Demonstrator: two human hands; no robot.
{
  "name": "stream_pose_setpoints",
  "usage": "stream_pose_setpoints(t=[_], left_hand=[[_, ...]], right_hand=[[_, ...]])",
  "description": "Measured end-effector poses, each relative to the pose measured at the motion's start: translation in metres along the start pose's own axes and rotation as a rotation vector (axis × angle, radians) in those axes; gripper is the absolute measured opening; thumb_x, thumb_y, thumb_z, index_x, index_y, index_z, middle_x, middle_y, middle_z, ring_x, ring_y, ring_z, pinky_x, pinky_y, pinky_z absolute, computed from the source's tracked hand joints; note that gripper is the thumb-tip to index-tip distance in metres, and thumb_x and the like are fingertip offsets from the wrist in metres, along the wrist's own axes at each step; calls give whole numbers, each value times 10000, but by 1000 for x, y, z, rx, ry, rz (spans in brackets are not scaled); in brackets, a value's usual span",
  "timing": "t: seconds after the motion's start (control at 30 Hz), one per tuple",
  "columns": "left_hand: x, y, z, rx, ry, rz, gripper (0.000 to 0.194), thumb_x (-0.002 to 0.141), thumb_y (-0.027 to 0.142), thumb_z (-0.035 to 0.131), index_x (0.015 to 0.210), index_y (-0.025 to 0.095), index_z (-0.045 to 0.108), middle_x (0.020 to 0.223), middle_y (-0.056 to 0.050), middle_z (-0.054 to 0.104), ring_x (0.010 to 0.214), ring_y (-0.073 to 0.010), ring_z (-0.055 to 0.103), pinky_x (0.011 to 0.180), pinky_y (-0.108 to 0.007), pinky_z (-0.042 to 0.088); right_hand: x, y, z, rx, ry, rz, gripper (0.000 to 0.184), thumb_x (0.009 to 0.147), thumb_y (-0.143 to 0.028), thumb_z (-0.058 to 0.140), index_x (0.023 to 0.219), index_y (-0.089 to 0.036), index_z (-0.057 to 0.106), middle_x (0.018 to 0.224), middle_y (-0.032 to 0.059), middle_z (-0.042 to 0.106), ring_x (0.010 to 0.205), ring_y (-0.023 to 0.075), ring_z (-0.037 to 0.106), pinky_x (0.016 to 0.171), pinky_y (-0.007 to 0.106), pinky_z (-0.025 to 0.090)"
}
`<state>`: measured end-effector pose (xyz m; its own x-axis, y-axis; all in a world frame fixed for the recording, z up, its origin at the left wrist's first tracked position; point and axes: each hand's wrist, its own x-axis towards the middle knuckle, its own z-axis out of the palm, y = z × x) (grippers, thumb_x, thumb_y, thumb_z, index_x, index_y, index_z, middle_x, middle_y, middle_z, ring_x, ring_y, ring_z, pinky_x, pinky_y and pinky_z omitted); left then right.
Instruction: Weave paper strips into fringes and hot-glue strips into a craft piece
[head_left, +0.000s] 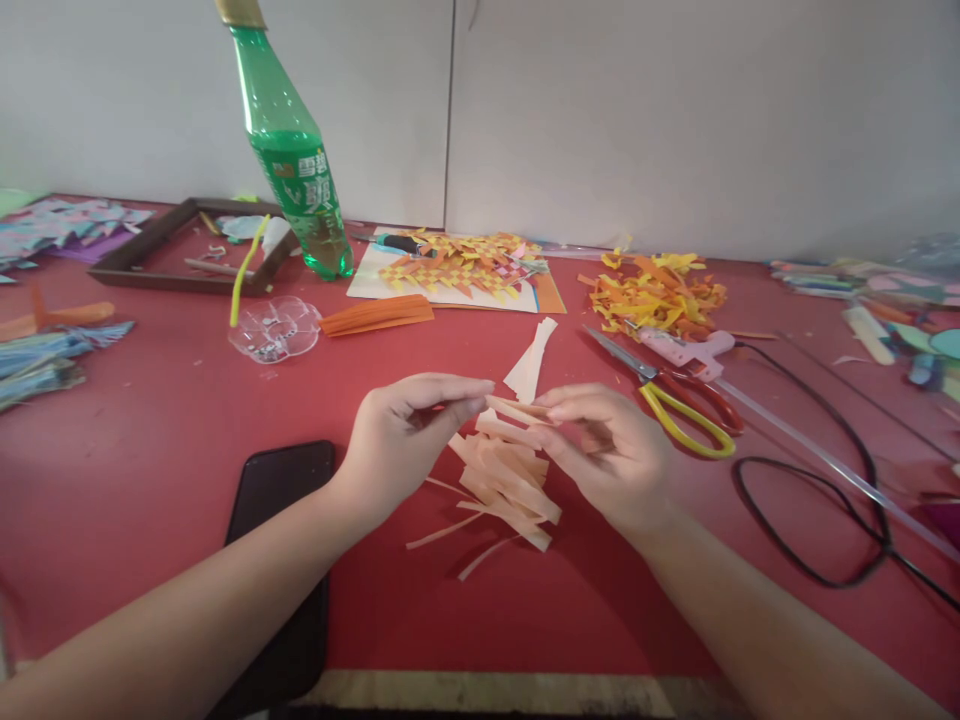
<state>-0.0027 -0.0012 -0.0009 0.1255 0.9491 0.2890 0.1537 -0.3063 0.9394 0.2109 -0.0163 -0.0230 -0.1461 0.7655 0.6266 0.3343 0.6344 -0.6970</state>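
Pinching a peach paper strip (pixel 519 408) by one end with left hand (pixel 405 430) and by the other with right hand (pixel 619 455), in closed thumb-to-finger grips. Holding it just above loose pile of peach strips (pixel 510 475) on red tabletop (pixel 427 620), left of scissors (pixel 651 376).

head view | faces forward, down | red table (pixel 450 625) near | exact tilt unclear

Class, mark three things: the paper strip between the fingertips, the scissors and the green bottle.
Paper strip (pixel 516 407), head view: middle of its length.
Scissors (pixel 648 374), head view: pivot.
Green bottle (pixel 298 182), head view: printed label.
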Motion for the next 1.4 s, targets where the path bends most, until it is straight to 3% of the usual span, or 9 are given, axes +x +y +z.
stream_pose_setpoints(t=[0.23, 0.5, 0.7, 0.87, 1.1, 1.27, 1.4], left_hand=[[0, 1, -2, -56, 30, -49, 140, 826, 172, 736, 924, 240, 809, 917, -9, 807, 840, -141, 745, 762, -200, 591], [1, 0, -2, -93, 65, -91, 136, 802, 180, 759, 894, 262, 815, 921, 3, 806, 868, -145, 742, 790, -200, 584], [2, 0, -3, -126, 61, -116, 144, 797, 170, 756, 885, 268, 817, 911, -4, 804, 860, -175, 742, 798, -260, 595], [1, -1, -3, -119, 54, -129, 115, 797, 214, 770, 895, 255, 815, 930, -12, 805, 880, -178, 742, 820, -262, 599], [1, 0, -2, -136, 78, -191, 126, 785, 273, 789, 898, 221, 806, 945, -40, 805, 900, -204, 747, 861, -310, 615], [1, -2, -1, -182, 80, -224, 196, 782, 297, 795, 955, 206, 785, 964, -47, 798, 896, -190, 747, 840, -281, 614], [1, -5, -1, -182, 39, -239, 202, 790, 298, 787, 966, 200, 779, 967, -50, 792, 882, -176, 742, 818, -262, 606]], right_hand=[[-1, 1, 3, 151, 27, 133, 327, 802, -107, 749, 1065, -271, 645, 975, 16, 701, 890, 150, 706, 832, 279, 615], [4, -5, 4, 109, 90, 256, 175, 799, -212, 776, 929, -245, 663, 861, 3, 727, 785, 149, 730, 743, 273, 635], [8, -6, 4, 238, 19, 299, 201, 798, -294, 782, 964, -233, 686, 876, 22, 753, 791, 157, 738, 755, 286, 637], [6, -5, 3, 119, 55, 382, 112, 799, -291, 773, 854, -218, 708, 797, 25, 767, 698, 158, 736, 662, 265, 634], [6, -5, 3, 127, 51, 390, 117, 810, -302, 767, 786, -213, 695, 741, 19, 751, 615, 143, 707, 557, 243, 588], [11, -4, 4, 226, -8, 318, 169, 827, -344, 751, 740, -224, 670, 715, -5, 709, 627, 132, 680, 576, 250, 565], [12, -1, 3, 205, -3, 347, 179, 841, -324, 737, 726, -220, 646, 686, -16, 671, 626, 122, 664, 601, 241, 555]])
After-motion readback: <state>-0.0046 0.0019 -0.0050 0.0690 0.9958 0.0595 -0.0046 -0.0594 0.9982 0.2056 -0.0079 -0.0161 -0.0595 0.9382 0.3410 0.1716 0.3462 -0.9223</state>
